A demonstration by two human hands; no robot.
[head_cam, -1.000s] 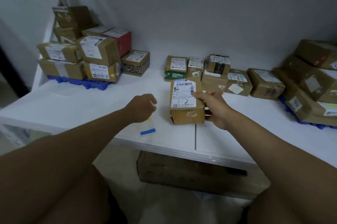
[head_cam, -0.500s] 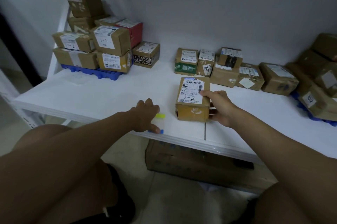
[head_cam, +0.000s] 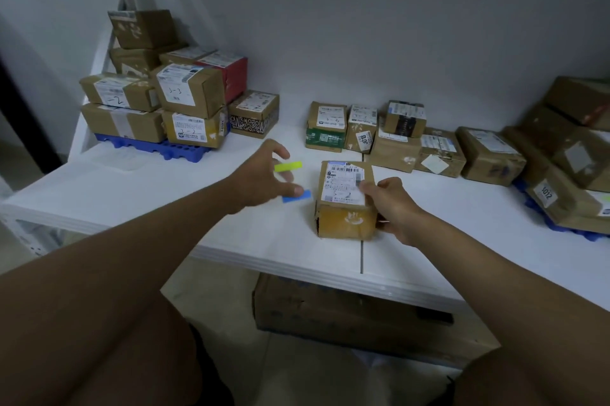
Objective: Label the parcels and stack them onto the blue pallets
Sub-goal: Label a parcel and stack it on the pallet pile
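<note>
A small brown parcel with a white shipping label on top stands near the front edge of the white table. My right hand grips its right side, thumb on the top label. My left hand hovers just left of the parcel with fingers spread and holds nothing. Between its finger and thumb lie a yellow-green label strip and a blue label strip on the table. A blue pallet at the back left carries several stacked parcels. Another blue pallet at the right edge carries more.
A row of several unstacked parcels runs along the wall behind the held one. One printed box sits beside the left pallet. A large cardboard box lies on the floor under the table. My knees show below.
The view has moved closer to the table. My left hand has lifted off the label strips and spread its fingers over them. My right hand's thumb has slid onto the parcel's top.
</note>
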